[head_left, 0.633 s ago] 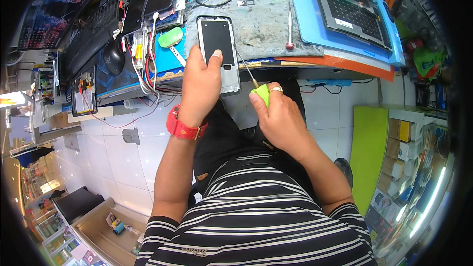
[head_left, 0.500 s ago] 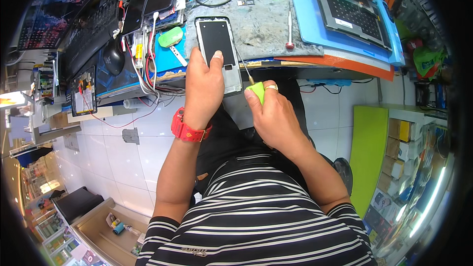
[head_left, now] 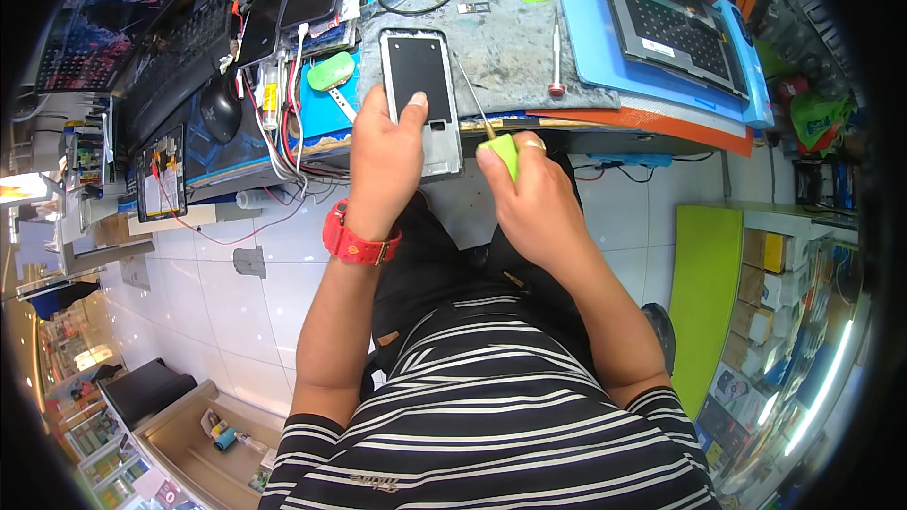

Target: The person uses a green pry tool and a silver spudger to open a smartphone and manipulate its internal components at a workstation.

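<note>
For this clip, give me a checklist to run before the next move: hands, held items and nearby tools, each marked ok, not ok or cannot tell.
1. Left hand has a grip on the phone frame: ok, thumb pressed on its front.
2. Right hand holds the green-handled tool by its handle: ok.
3. Tool tip clear of the frame: cannot tell; it ends close beside the frame's right edge.
4. Whole frame over the grey mat: not ok; its lower end reaches past the bench edge.
5. Silver screwdriver clear of both hands: ok, lying on the mat.
</note>
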